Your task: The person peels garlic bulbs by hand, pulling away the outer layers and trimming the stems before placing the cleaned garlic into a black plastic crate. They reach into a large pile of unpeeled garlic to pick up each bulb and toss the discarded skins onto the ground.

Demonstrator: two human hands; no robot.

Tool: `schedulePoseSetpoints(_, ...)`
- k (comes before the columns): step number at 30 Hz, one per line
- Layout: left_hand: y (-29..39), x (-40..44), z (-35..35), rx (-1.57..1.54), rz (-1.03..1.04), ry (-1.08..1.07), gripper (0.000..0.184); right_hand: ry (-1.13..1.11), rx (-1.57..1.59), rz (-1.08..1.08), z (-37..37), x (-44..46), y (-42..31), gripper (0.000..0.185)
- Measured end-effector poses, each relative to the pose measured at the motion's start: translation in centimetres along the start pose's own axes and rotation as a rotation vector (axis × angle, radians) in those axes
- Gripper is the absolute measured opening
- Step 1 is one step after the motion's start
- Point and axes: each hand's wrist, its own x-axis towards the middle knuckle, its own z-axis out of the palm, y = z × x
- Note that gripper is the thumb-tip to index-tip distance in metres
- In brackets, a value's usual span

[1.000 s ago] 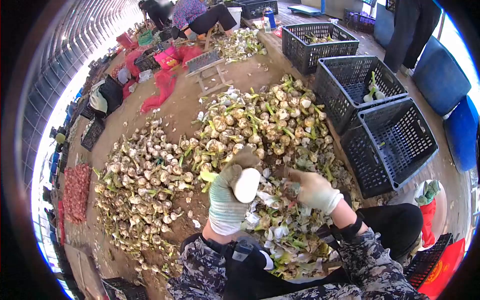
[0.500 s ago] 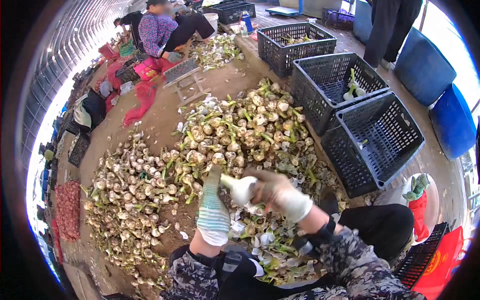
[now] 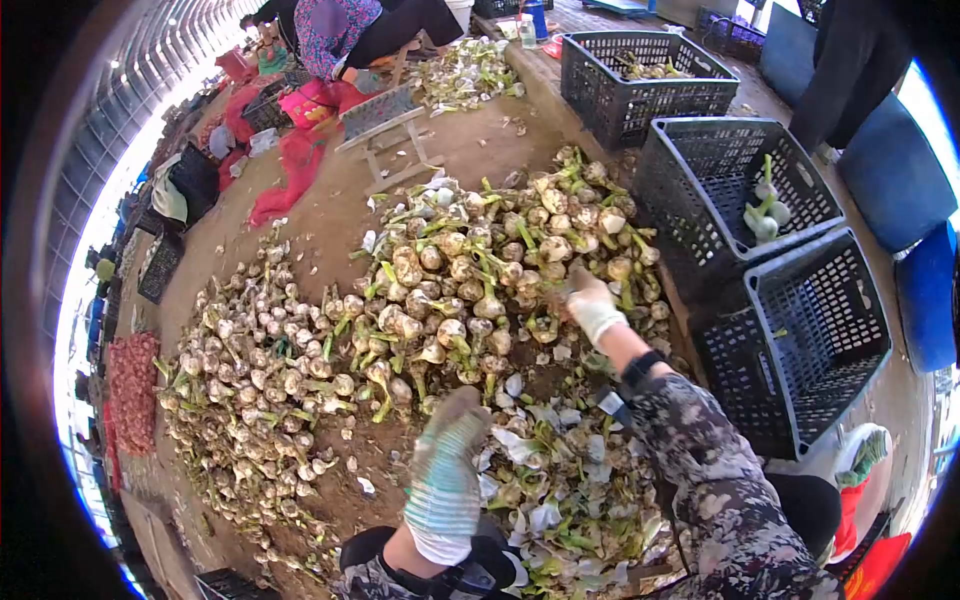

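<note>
My left hand point(image 3: 448, 475), in a green-and-white striped glove, is held low above the peelings, fingers stretched out and nothing visible in them. Farther forward, my right hand point(image 3: 592, 300), also gloved, reaches to the right side of a heap of garlic bulbs point(image 3: 450, 270) with green stem stubs. Its fingertips are blurred among the bulbs, so whether it grips one is unclear. Loose garlic skins and leaves point(image 3: 560, 460) lie between my arms. Pale peeled garlic bulbs point(image 3: 765, 222) rest inside the middle black crate point(image 3: 690, 185).
A second spread of garlic point(image 3: 250, 380) covers the ground at left. Another black crate point(image 3: 800, 340) stands at right, and one more crate point(image 3: 650, 95) behind. There are a small stool point(image 3: 385, 125), a seated person point(image 3: 340, 40), blue barrels point(image 3: 925, 290) and a red net sack point(image 3: 132, 390).
The white peeled garlic bulb held between my hands is no longer in them. My right hand has moved forward to the heap, my left hand slightly down. The view has shifted.
</note>
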Motion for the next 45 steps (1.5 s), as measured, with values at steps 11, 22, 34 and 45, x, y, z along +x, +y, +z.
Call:
schedulePoseSetpoints(11,1.7,3.1,-1.2,0.12,-0.103,-0.014,0.043,-0.427,1.235,0.261,-5.9,-7.1,-11.3,0.037)
schedulePoseSetpoints(22,3.1,3.0,-0.7,-0.028,0.1,-0.273,0.048,-0.487,1.73,0.17,-7.3,-12.7,-16.2,0.087)
schedulePoseSetpoints(34,2.4,1.4,-0.4,0.762,0.766,-0.24,0.068,-0.315,1.305,0.321,-9.5,-16.2,-20.1,0.03)
schedulePoseSetpoints(45,2.6,-1.7,0.1,0.805,0.928,-0.361,0.062,-0.429,1.294,0.076,-12.5,-19.0,-18.6,0.043)
